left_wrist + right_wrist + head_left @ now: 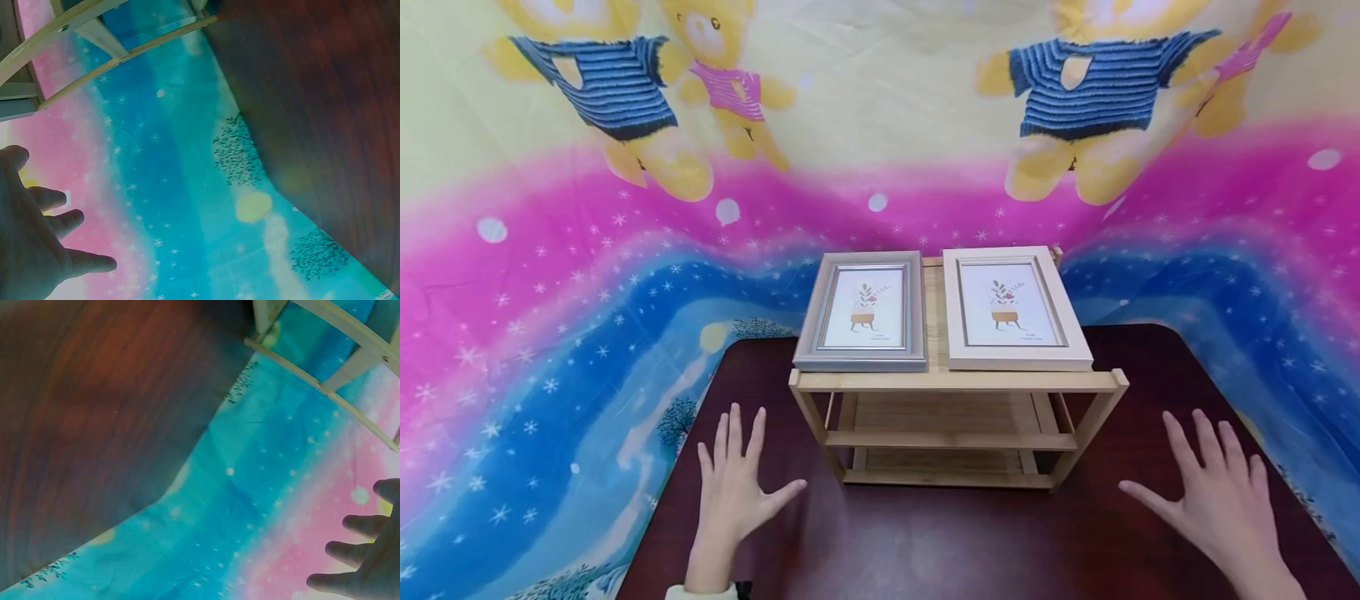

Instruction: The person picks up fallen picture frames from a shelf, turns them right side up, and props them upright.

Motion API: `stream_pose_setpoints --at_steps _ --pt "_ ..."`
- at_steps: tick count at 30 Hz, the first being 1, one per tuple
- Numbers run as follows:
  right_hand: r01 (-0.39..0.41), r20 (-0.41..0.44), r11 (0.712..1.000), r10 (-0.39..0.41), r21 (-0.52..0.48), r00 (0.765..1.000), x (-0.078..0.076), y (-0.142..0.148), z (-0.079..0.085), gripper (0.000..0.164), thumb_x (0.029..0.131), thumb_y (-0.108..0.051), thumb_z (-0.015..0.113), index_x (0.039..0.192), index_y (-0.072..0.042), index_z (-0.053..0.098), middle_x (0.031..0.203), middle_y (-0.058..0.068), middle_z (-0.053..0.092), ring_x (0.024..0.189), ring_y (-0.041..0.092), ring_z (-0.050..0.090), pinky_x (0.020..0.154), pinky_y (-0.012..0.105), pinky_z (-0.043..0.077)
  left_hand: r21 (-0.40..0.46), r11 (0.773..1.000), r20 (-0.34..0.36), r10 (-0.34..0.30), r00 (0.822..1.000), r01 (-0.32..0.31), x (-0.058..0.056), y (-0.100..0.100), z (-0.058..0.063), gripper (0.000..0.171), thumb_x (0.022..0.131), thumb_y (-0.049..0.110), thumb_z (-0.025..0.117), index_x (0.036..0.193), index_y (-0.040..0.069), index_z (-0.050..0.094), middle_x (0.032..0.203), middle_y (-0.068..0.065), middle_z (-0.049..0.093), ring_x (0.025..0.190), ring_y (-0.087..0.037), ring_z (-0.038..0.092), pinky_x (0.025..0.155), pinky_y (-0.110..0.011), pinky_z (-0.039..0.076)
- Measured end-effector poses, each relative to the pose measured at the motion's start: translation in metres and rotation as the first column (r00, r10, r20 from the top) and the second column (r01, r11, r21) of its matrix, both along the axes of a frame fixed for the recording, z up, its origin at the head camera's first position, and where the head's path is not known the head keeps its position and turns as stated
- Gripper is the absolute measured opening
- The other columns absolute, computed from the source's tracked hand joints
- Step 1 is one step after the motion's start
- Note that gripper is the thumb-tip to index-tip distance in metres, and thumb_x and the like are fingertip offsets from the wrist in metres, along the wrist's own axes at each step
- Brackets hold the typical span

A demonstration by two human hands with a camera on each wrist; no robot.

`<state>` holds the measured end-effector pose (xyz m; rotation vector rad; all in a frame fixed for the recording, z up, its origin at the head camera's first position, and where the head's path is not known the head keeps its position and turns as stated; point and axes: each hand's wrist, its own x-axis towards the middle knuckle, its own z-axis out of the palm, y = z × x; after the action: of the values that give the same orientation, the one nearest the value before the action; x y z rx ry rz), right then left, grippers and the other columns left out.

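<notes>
A wooden shelf rack (955,381) with tiers stands on the dark table. Two picture frames lie side by side on its top: a silver-grey frame (811,332) on the left and a cream-white frame (953,308) on the right. Each shows a print of a potted plant. My left hand (733,492) is spread, fingers straight, in front and left of the rack, holding nothing. To the right of the rack, my right hand (1225,500) is spread the same way, also holding nothing. Both wrist views show the fingers apart, with part of the rack beyond.
The dark reddish-brown table (910,542) has rounded far corners. Behind it and along both sides hangs a printed cloth (880,125) with teddy bears, pink and blue bands and white snowflakes. The rack's lower shelves (951,417) show beneath its top.
</notes>
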<state>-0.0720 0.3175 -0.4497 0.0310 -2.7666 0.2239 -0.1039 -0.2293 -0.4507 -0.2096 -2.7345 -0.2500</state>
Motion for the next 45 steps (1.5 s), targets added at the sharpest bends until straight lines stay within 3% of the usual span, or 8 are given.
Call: stream_pose_setpoints --at_steps 5,14,24,27,33,37,42,45 --pt "-0.016 -0.03 1.0 0.016 -0.016 0.999 -0.001 -0.003 0.015 0.119 0.057 -0.066 0.069 0.147 -0.01 0.013 0.141 0.031 0.018 0.133 0.044 0.002 0.098 0.066 0.005 0.044 0.999 -0.034 -0.019 0.999 0.02 -0.001 -0.001 0.013 0.112 0.059 0.062 0.07 0.147 0.019 0.016 0.15 -0.017 0.006 0.136 -0.035 0.007 0.097 -0.068 0.013" --pt "-0.099 -0.112 0.992 0.09 -0.078 0.99 -0.005 -0.01 0.047 0.116 0.057 -0.057 0.075 0.146 -0.009 0.018 0.142 0.029 0.021 0.131 0.046 0.013 0.103 0.059 0.008 0.121 0.989 -0.133 -0.071 0.989 0.088 -0.003 0.0 0.036 0.103 0.069 0.082 0.037 0.147 0.017 0.019 0.15 -0.015 0.011 0.134 -0.036 0.014 0.1 -0.064 0.013" --pt "-0.163 -0.209 0.959 0.114 -0.232 0.971 -0.012 -0.033 0.098 0.09 0.064 -0.04 0.078 0.14 -0.012 0.038 0.132 0.025 0.042 0.117 0.047 0.038 0.082 0.067 0.03 0.27 0.937 -0.23 -0.161 0.96 0.222 -0.016 0.006 0.066 0.081 0.081 0.063 0.048 0.144 0.015 0.029 0.141 -0.015 0.035 0.124 -0.035 0.033 0.092 -0.061 0.031" --pt "-0.23 -0.298 0.946 0.156 -0.23 0.942 -0.019 -0.043 0.11 0.078 0.064 -0.033 0.079 0.133 -0.012 0.048 0.121 0.024 0.052 0.106 0.041 0.049 0.077 0.06 0.036 0.325 0.903 -0.277 -0.193 0.941 0.281 -0.023 0.011 0.076 0.072 0.084 0.05 0.054 0.142 0.012 0.033 0.13 -0.018 0.045 0.115 -0.033 0.043 0.087 -0.057 0.037" --pt "-0.369 -0.444 0.904 0.246 -0.215 0.861 -0.035 -0.066 0.133 0.054 0.065 -0.017 0.078 0.115 -0.004 0.062 0.095 0.012 0.065 0.08 -0.016 0.047 0.069 0.021 0.038 0.406 0.804 -0.431 -0.251 0.867 0.435 -0.042 0.022 0.095 0.054 0.086 0.027 0.058 0.133 0.003 0.046 0.106 -0.018 0.059 0.09 -0.026 0.057 0.074 -0.034 0.045" --pt "-0.435 -0.441 0.858 0.291 -0.271 0.849 -0.045 -0.082 0.147 0.048 0.066 -0.006 0.077 0.112 -0.003 0.064 0.089 0.01 0.066 0.074 -0.022 0.045 0.068 0.008 0.038 0.416 0.767 -0.479 -0.272 0.834 0.489 -0.053 0.025 0.104 0.051 0.087 0.026 0.057 0.13 0.001 0.049 0.098 -0.019 0.06 0.081 -0.026 0.059 0.07 -0.026 0.046" --pt "-0.474 -0.387 0.797 0.331 -0.374 0.861 -0.057 -0.099 0.157 0.04 0.071 -0.006 0.075 0.11 0.001 0.064 0.087 0.011 0.067 0.07 -0.015 0.052 0.064 0.005 0.041 0.436 0.736 -0.491 -0.286 0.823 0.517 -0.063 0.029 0.116 0.046 0.082 0.01 0.062 0.125 -0.003 0.052 0.092 -0.017 0.061 0.073 -0.023 0.058 0.064 -0.024 0.048" --pt "-0.484 -0.334 0.757 0.363 -0.438 0.87 -0.066 -0.11 0.16 0.038 0.075 -0.009 0.073 0.11 0.003 0.064 0.089 0.014 0.067 0.073 -0.013 0.054 0.066 0.005 0.043 0.485 0.714 -0.451 -0.29 0.844 0.505 -0.071 0.032 0.122 0.048 0.077 -0.001 0.064 0.124 -0.005 0.053 0.092 -0.018 0.061 0.072 -0.019 0.057 0.061 -0.021 0.047"
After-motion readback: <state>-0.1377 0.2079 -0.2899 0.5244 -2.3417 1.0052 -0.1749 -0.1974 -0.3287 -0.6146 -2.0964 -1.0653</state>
